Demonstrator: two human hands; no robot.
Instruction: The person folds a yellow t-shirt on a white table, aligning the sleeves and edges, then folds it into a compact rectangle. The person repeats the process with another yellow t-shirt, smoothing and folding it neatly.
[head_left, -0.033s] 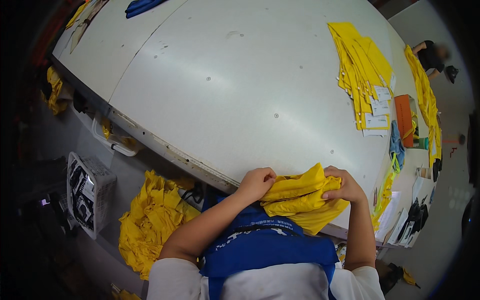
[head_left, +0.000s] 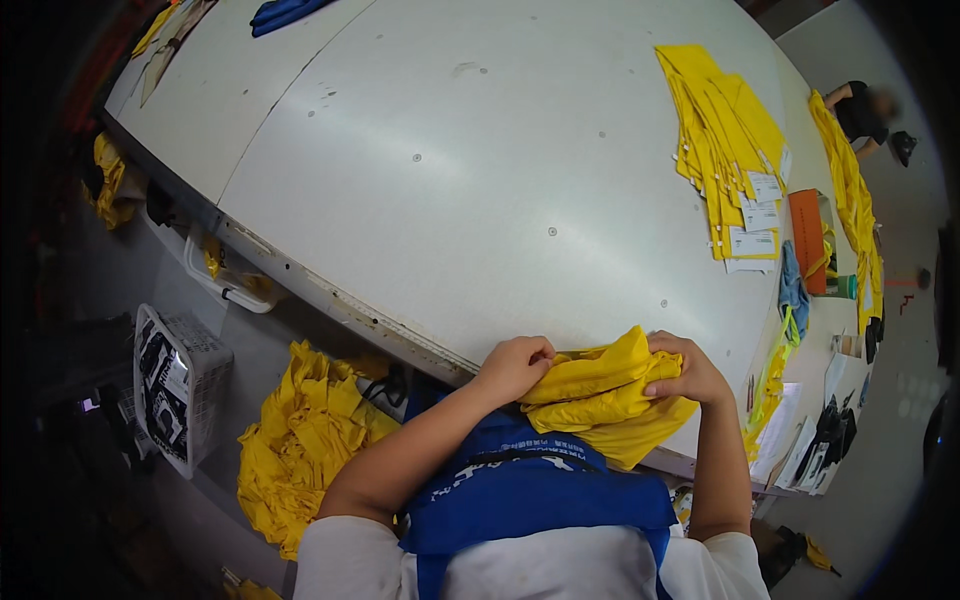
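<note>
A bunched piece of yellow fabric (head_left: 610,392), layered in folds, lies over the table's near edge, with its lower part hanging down in front of my blue apron (head_left: 540,510). My left hand (head_left: 518,368) is closed at the fabric's left end, its fingertips curled together on the edge. At the other end my right hand (head_left: 690,368) grips the folds, thumb on the near side and fingers over the far side. Folds hide what kind of garment or piece this is.
Fanned yellow pieces with white tags (head_left: 720,150) lie at the table's right. Beyond are an orange box (head_left: 808,240) and a long yellow strip (head_left: 850,210). Below left sit a yellow fabric heap (head_left: 305,440) and a white basket (head_left: 185,385). A person (head_left: 862,112) is at far right.
My left hand has shifted very slightly to the right along the fabric's edge. The right hand and the fabric look the same.
</note>
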